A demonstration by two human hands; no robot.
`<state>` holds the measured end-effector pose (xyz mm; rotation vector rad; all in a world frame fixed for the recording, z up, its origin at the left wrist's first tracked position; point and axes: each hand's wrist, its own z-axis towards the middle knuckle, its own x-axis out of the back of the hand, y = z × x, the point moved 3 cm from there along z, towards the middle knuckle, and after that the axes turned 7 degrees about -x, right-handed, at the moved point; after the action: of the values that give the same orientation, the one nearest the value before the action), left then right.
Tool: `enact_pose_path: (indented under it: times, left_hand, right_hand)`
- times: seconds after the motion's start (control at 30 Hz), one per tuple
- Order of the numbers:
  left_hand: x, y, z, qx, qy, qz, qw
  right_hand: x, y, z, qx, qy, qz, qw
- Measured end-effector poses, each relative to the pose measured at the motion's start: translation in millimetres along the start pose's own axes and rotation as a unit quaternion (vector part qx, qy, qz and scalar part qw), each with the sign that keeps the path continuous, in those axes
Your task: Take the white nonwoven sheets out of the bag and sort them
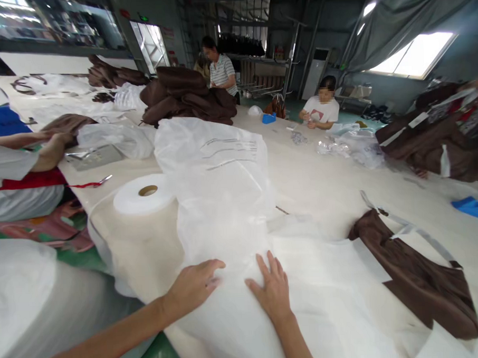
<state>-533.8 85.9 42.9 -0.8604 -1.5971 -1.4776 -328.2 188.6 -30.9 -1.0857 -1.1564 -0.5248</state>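
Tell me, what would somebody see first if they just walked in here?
Probably the two bare hands, left hand and right hand, pressed flat on the white sheet at the near edge of the long table. Next, the white roll to their left, and the brown garment lying at the right.

A roll of white tape (144, 194) lies flat on the table (314, 181); a brown garment (417, 277) at right — brown piles (188, 99) beyond.
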Motion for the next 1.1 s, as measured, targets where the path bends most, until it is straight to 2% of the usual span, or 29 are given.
enact_pose_path:
  times: [0.07,0.13,0.23,0.3,0.37,0.43,0.53,0.6,0.67,0.77,0.83,0.93,1.1]
  left_hand:
    - [-9.7,-7,-14,0.048,0.004,-0.028,0.998]
    - [-28.3,-7,-16,0.062,-0.004,-0.066,0.996]
    - [-57.4,-6,-2,0.055,-0.034,-0.115,0.991]
    - [-68.3,-10,7,0.047,-0.048,-0.137,0.988]
    - [-71.6,-16,11,0.04,-0.052,-0.152,0.986]
    - [-71.8,-20,10,0.038,-0.05,-0.163,0.985]
    - [-73.6,-22,6,0.044,-0.043,-0.173,0.983]
    - [-76.4,-20,5,0.053,-0.037,-0.176,0.982]
    - [-77.4,-18,4,0.058,-0.03,-0.175,0.982]
    - [-69.8,-20,1,0.055,-0.023,-0.173,0.983]
    - [-57.3,-24,-2,0.052,-0.02,-0.172,0.984]
    - [-30.4,-35,-9,0.057,0.005,-0.167,0.984]
    - [13.9,-49,-16,0.052,0.053,-0.169,0.983]
  right_hand:
    - [3,-1,0,-0.004,0.005,0.006,1.0]
    - [2,-2,-1,-0.005,0.028,0.016,0.999]
    - [2,-1,-1,-0.002,0.079,0.035,0.996]
    - [9,0,1,0.011,0.08,0.048,0.996]
    - [24,1,3,0.018,0.031,0.074,0.997]
    - [43,1,2,0.004,-0.045,0.101,0.994]
    - [60,-11,-16,-0.004,-0.115,0.092,0.989]
    - [51,-26,-38,0.031,-0.122,0.066,0.99]
    - [28,-42,-62,0.076,-0.132,0.032,0.988]
    - [-8,-51,-84,0.118,-0.131,-0.036,0.984]
    - [-17,-47,-86,0.12,-0.098,-0.07,0.985]
    - [-11,-37,-76,0.087,-0.056,-0.114,0.988]
    - [21,-30,-44,0.031,-0.059,-0.127,0.99]
